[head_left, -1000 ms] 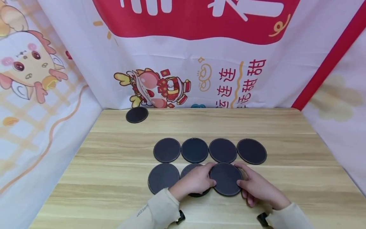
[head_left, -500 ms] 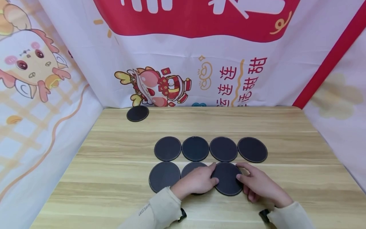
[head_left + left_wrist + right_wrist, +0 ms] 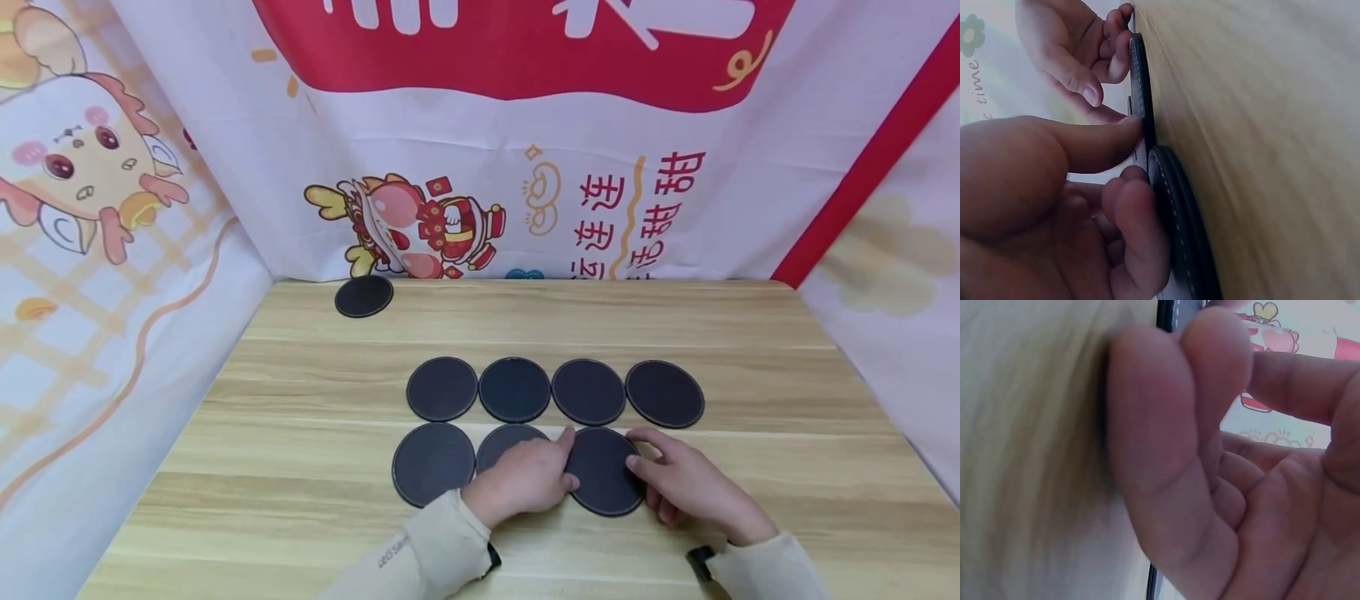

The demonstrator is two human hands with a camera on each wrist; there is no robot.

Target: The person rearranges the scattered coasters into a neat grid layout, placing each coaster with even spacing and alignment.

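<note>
Two hands meeting on one round dark coaster (image 3: 603, 471), third in the near row on the wooden table (image 3: 750, 333). Left hand (image 3: 525, 477) pinching its left edge, thumb on the flat matte face, curled fingers (image 3: 1138, 206) tucked at the rim; palm lying over the second near coaster (image 3: 504, 440), whose stitched border is showing pale in the left wrist view. Right hand (image 3: 686, 482) gripping the opposite edge, thumb pressing on top, fingers (image 3: 1147, 456) curled under the right side against the light wood grain. Lying just left, touching edge to edge, the first near coaster (image 3: 433, 463). Sitting beyond, four more discs (image 3: 553, 390) in a straight line, thin, leathery-looking, each rimmed with fine stitching. Resting well apart at the far left corner, a lone coaster (image 3: 363, 296). Hanging behind, a smooth printed cloth backdrop (image 3: 525, 150) with cartoon figures and a red banner.
</note>
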